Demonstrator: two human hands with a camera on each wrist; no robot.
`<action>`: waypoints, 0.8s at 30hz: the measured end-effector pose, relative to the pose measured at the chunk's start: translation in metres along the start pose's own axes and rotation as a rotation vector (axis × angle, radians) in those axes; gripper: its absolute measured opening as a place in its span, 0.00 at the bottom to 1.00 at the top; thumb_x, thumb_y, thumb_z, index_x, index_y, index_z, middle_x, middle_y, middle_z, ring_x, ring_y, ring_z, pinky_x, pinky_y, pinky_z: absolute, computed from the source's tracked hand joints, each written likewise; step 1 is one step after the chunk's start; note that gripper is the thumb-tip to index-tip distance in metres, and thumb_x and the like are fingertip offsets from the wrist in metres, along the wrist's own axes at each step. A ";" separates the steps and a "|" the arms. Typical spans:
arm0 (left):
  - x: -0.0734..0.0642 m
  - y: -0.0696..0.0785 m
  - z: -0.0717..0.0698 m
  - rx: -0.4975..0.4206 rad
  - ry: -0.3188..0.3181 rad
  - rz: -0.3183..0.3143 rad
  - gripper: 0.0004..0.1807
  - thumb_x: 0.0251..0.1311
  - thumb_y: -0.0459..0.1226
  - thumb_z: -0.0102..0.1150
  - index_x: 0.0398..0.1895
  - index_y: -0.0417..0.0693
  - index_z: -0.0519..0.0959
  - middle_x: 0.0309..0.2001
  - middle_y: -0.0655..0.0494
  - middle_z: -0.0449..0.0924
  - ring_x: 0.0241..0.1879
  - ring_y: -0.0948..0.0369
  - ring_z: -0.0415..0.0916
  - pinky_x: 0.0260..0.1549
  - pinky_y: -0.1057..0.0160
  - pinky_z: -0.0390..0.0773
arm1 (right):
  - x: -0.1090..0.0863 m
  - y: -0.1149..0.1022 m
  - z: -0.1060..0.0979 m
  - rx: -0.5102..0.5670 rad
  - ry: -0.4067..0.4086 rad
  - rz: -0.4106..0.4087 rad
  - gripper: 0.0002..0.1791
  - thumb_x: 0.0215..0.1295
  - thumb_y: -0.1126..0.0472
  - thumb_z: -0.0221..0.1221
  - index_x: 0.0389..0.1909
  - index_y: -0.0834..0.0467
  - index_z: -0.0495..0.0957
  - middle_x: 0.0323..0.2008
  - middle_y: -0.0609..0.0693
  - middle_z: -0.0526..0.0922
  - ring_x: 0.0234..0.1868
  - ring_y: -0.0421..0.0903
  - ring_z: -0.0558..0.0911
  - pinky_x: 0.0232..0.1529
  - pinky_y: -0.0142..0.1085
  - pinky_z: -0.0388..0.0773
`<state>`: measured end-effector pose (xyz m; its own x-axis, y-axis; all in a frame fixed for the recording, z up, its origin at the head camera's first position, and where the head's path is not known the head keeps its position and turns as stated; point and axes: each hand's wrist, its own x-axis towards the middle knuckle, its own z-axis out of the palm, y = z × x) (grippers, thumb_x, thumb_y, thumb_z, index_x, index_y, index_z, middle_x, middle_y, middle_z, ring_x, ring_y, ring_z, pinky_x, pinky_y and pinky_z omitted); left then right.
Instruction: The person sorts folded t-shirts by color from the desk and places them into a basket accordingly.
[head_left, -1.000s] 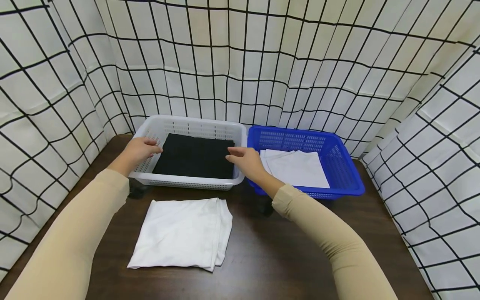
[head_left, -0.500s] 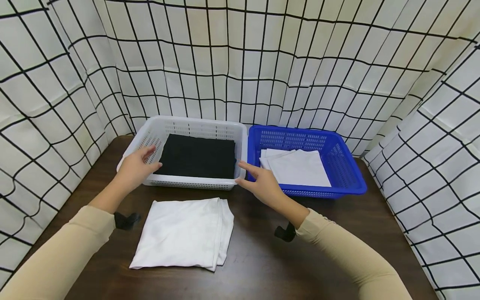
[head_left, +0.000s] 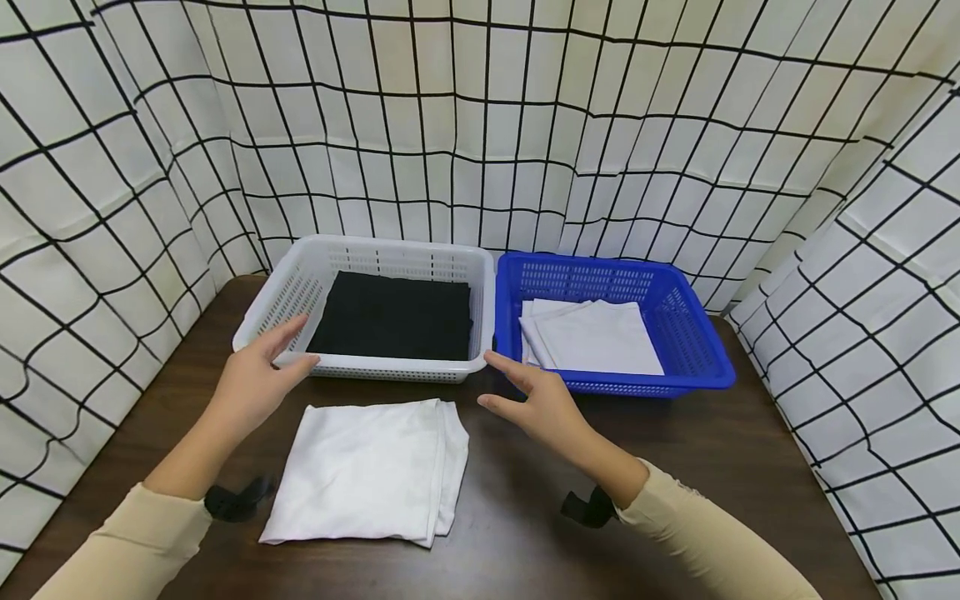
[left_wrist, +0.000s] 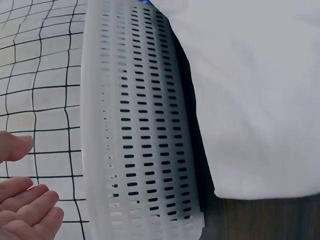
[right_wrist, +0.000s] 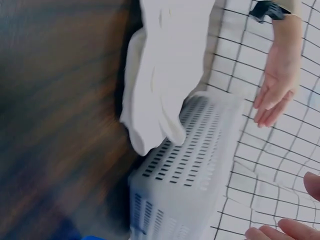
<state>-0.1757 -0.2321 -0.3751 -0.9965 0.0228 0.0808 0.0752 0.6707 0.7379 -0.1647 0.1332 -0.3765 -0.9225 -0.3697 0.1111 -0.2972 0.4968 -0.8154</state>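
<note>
A folded white cloth point(head_left: 367, 471) lies on the dark table in front of the baskets. Behind it stands a white plastic basket point(head_left: 390, 365) with a folded black cloth point(head_left: 393, 317) inside. My left hand point(head_left: 251, 383) hovers by that basket's front left corner, thumb and fingers spread and holding nothing. Near its front right corner is my right hand point(head_left: 540, 408), also empty, its fingers extended. In the left wrist view, the left hand point(left_wrist: 27, 200) shows only at the edge. The right wrist view catches a few fingertips of the right hand point(right_wrist: 295, 220).
A blue basket point(head_left: 693, 333) touches or nearly touches the white one on the right and holds folded white cloths point(head_left: 600, 333). White sheeting with a black grid point(head_left: 412, 125) surrounds the table point(head_left: 525, 533) at the back and both sides. Each wrist bears a black camera mount.
Both hands have come back from the black cloth inside the white basket toward me, and their fingers have spread. The cloths and baskets look unmoved.
</note>
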 end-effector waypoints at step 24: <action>-0.062 0.001 0.029 -0.079 -0.109 -0.102 0.33 0.67 0.46 0.61 0.72 0.47 0.66 0.70 0.44 0.70 0.70 0.41 0.65 0.58 0.43 0.76 | -0.031 0.038 0.037 0.385 -0.229 0.289 0.36 0.64 0.56 0.66 0.69 0.68 0.66 0.68 0.65 0.71 0.68 0.58 0.74 0.64 0.47 0.76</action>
<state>-0.1153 -0.2114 -0.3993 -0.9969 0.0405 -0.0668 -0.0280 0.6133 0.7894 -0.1388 0.1343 -0.4320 -0.8631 -0.4439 -0.2408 0.1125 0.2957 -0.9486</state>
